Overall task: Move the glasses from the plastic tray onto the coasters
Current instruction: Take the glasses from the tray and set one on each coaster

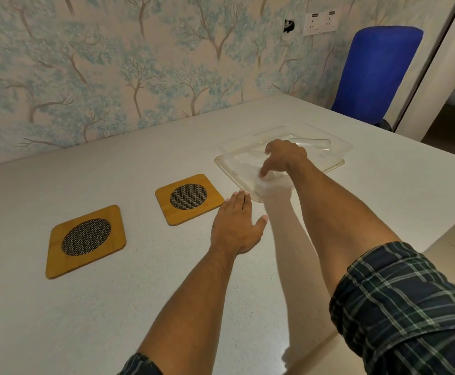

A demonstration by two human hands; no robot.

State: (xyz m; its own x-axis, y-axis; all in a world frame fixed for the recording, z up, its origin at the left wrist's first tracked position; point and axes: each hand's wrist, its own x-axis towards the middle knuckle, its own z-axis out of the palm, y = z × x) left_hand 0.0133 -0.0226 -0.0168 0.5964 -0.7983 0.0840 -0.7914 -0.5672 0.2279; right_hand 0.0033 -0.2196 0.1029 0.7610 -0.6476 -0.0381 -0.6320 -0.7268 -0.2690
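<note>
Head view: right hand [284,158] reaches into tray [337,163]; glass [268,182] under fingertips.

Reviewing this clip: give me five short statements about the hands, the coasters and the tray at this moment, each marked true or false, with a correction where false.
1. The right hand reaches into the clear plastic tray. True.
2. A glass already stands on the nearest full coaster. False: its mesh centre is bare, and so is that of the coaster beside the tray.
3. The left hand lies open and flat on the table. True.
4. The left hand holds a glass. False: it holds nothing.
5. The tray sits left of the coasters. False: it is to their right, near the blue chair.
</note>
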